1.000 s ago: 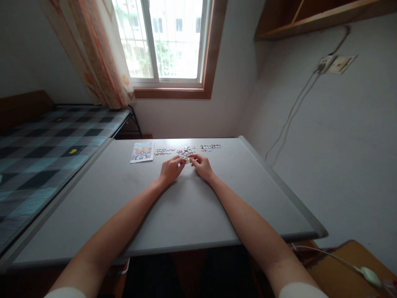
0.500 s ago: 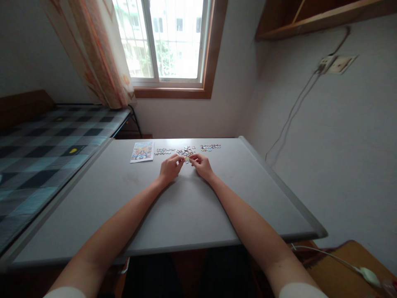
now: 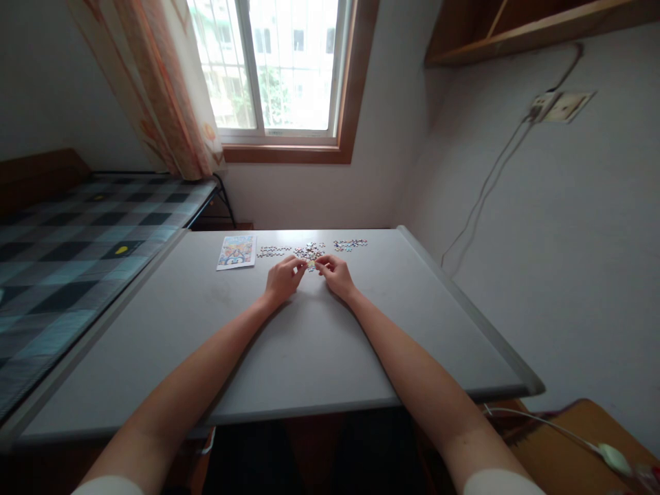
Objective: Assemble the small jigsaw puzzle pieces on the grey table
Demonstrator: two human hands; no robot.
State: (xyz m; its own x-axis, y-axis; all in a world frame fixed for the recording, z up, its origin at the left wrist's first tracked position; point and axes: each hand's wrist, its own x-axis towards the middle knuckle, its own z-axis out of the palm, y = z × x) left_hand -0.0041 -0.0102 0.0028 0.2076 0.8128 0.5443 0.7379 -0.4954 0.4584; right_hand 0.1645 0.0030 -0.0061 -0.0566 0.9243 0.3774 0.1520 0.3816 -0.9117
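The left hand [image 3: 282, 278] and right hand [image 3: 336, 275] pinch a small, flat, yellowish jigsaw piece [image 3: 311, 263] between their fingertips, near a loose multicoloured jigsaw pile [image 3: 308, 251] on the smooth grey-white table [image 3: 320, 344]; a slipping finger could scatter that pile.

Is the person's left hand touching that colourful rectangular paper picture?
Apart. The head view shows the flat, pale grey tabletop between the bare left hand and the colourful rectangular paper picture.

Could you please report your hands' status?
Left hand, right hand: at puzzle pieces between them. Loose pile just beyond. Picture sheet off left.
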